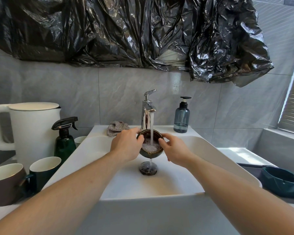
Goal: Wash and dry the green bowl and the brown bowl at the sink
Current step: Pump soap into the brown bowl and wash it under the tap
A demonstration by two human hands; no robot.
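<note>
I hold a small dark brown bowl (151, 152) over the white sink (202, 150), right under the chrome tap (148, 112). Water streams from the tap into the bowl, foams inside it and spills over the front edge down to the drain (148, 168). My left hand (126, 145) grips the bowl's left rim, thumb inside. My right hand (175, 150) holds the right rim with its fingertips. The green bowl (282, 183) sits on a dark mat at the right of the sink, apart from both hands.
A folded patterned cloth (116, 130) lies on the sink's back ledge, left of the tap. A blue soap dispenser (182, 116) stands to the right. On the left counter are a white kettle (27, 126), a green spray bottle (64, 138) and two mugs (44, 170).
</note>
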